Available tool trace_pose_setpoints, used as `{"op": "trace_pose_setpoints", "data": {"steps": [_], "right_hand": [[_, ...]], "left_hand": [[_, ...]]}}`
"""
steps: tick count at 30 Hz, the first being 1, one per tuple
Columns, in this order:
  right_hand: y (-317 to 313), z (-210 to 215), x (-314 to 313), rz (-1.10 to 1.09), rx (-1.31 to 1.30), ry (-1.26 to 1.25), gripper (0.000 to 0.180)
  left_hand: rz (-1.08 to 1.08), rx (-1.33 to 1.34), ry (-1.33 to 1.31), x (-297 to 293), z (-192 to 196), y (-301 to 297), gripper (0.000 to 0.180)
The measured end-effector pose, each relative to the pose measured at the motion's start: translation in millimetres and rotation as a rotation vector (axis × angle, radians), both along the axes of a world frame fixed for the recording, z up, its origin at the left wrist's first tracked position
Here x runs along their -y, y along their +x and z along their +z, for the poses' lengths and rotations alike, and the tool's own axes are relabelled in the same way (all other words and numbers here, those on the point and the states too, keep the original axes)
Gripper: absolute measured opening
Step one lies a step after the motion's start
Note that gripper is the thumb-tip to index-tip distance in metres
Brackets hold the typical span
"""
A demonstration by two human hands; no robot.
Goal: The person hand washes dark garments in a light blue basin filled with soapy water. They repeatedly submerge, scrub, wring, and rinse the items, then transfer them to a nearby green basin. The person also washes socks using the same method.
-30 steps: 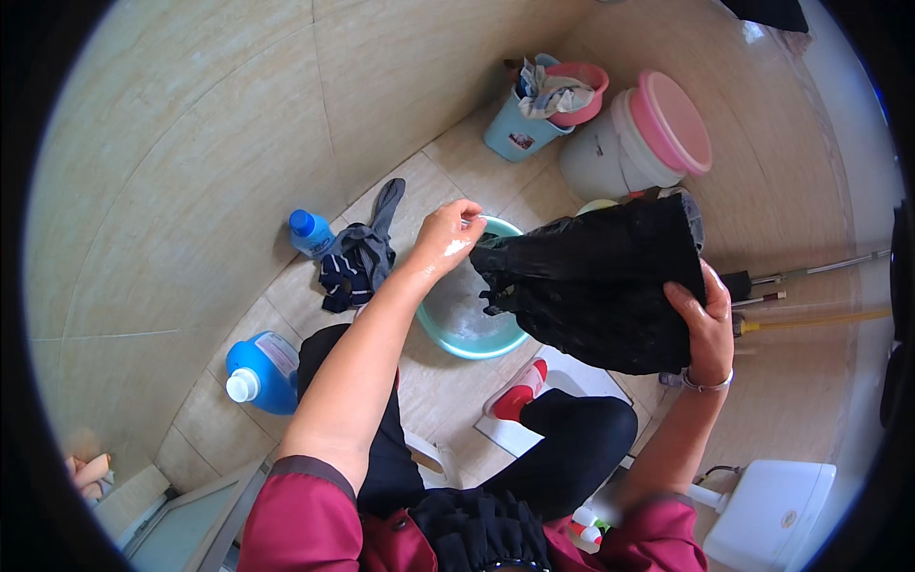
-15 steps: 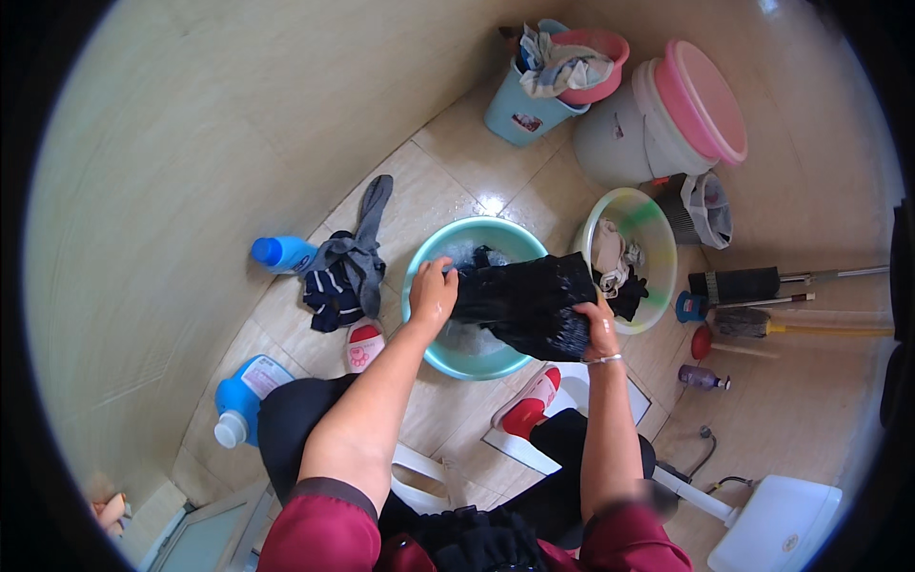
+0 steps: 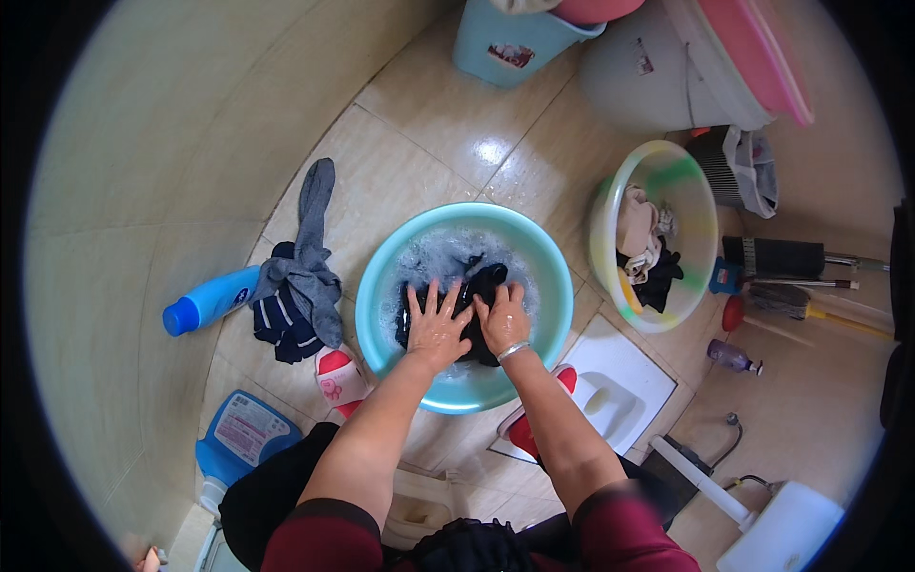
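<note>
A turquoise basin (image 3: 370, 319) of sudsy water stands on the tiled floor before me. In it lies a wet black garment (image 3: 488, 276), bunched up and partly under foam. Spread fingers of my left hand (image 3: 437, 332) press down on the cloth's left part. Close beside it, my right hand (image 3: 505, 322) rests on the right part, thumb apart from the fingers. Both palms face down, and some fingertips are hidden by cloth or suds.
Left of the basin lie grey and striped dark clothes (image 3: 303, 276), a blue bottle (image 3: 212, 300) and a blue jug (image 3: 243, 439). A pale basin (image 3: 705, 238) with clothes stands right, near a squat toilet (image 3: 615, 381). Buckets (image 3: 634, 81) stand behind.
The black garment, held up over the basin between both hands before, is now down in the water. My hands have lowered and come closer together on it. The view has shifted closer to the basin.
</note>
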State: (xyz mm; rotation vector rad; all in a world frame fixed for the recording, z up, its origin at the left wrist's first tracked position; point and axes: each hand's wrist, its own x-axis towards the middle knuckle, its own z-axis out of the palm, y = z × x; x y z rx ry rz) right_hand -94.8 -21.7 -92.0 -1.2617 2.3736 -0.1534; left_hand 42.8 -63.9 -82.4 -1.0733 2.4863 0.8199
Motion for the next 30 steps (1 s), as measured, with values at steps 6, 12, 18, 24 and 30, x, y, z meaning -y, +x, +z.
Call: {"op": "trace_pose_setpoints", "data": {"steps": [6,12,18,24,30], "right_hand": [[-9,-25,-3,0.106,0.045,0.219,0.045],[-25,-67,-24,0.374,-0.09,-0.075,0.035],[-35,-59,2,-0.001,0.22,0.285,0.043],[-34,28,9,-0.039,0.254,-0.259,0.045],[-27,179,-10,-0.094,0.911,-0.275,0.035]], "left_hand": [[0.033,-0.015,0.046,-13,-43,0,0.065],[-0.004,0.078,0.139,-11,-62,-3,0.055],[0.179,0.027,0.217,-6,-18,-10,0.054],[1.021,-0.276,0.458,-32,4,5,0.042],[1.746,-0.579,1.242,-62,56,17,0.073]]}}
